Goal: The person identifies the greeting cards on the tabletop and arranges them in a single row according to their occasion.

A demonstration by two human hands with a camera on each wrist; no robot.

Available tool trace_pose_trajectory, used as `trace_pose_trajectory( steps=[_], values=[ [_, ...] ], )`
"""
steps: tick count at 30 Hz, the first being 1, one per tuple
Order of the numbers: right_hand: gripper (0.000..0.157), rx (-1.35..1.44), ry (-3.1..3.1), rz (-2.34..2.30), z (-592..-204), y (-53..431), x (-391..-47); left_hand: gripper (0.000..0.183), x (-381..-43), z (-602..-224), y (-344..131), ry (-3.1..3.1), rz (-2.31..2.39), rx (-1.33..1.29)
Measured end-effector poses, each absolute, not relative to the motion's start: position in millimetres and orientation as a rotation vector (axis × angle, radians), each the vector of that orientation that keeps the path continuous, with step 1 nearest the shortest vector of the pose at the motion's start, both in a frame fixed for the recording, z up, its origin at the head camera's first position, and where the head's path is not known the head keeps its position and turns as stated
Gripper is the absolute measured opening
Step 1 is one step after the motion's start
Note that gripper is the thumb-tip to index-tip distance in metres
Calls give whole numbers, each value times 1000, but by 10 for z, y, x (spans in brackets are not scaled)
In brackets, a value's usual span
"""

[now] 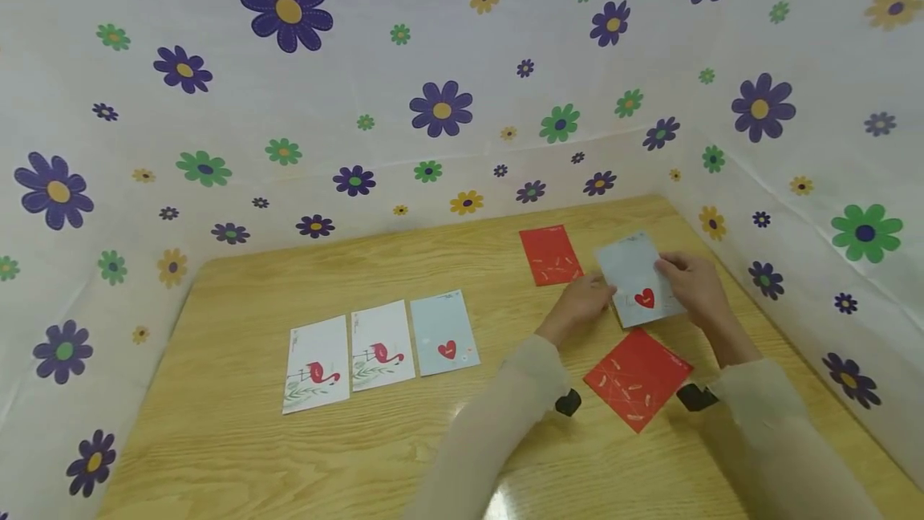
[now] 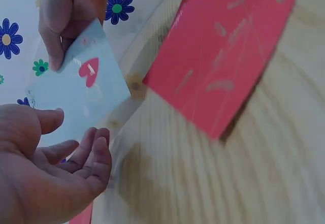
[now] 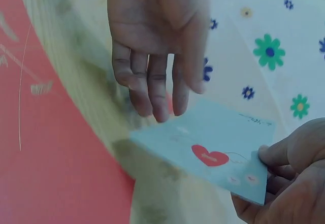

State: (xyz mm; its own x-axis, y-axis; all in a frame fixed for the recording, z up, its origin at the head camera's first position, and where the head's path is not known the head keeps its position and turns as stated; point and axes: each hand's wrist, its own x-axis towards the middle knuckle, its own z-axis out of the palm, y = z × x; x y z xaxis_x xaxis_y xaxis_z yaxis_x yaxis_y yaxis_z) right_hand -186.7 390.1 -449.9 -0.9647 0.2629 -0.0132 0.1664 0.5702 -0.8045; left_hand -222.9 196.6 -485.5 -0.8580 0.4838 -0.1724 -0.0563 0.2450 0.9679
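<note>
A light blue card with a red heart [image 1: 626,275] is raised over the right part of the table. My right hand [image 1: 695,289] pinches it by the right edge; in the right wrist view the thumb [image 3: 277,153] lies on its face and the fingers are behind. At the card's left edge is my left hand [image 1: 580,305]. The left wrist view shows this left hand [image 2: 56,163] with thumb and fingers spread apart, nothing between them. Below the held card lies a red card [image 1: 638,379], turned cornerwise.
Another red card [image 1: 551,255] lies behind my left hand. On the left stand in a row two white flamingo cards, the outer one [image 1: 316,363] and the inner one [image 1: 382,343], then a blue heart card [image 1: 444,331]. Flower-printed cloth [image 1: 440,46] walls the wooden table [image 1: 216,456].
</note>
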Motion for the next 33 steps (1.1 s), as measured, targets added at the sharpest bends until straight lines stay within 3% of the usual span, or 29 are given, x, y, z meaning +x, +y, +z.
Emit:
trace_pose_trajectory(
  steps=[7,15,23,30,33],
  values=[
    [48,-234,-2698,1356,-4307,3676,-1808,27,-2364,-4706,1726,2182,1794,279],
    [68,56,-2653,1320,-4121,3412,-1756,16,-2410,-4369,1340,2285,1787,402],
    [68,195,-2597,1444,-4003,3122,-1785,30,-2419,-4157,892,2307,1727,501],
    [66,223,-2579,1526,-4004,2822,-1852,21,-2426,-4100,541,2238,1814,503],
    [63,226,-2546,1545,-4026,2720,-1881,28,-2416,-4072,424,2232,1807,502]
  ],
)
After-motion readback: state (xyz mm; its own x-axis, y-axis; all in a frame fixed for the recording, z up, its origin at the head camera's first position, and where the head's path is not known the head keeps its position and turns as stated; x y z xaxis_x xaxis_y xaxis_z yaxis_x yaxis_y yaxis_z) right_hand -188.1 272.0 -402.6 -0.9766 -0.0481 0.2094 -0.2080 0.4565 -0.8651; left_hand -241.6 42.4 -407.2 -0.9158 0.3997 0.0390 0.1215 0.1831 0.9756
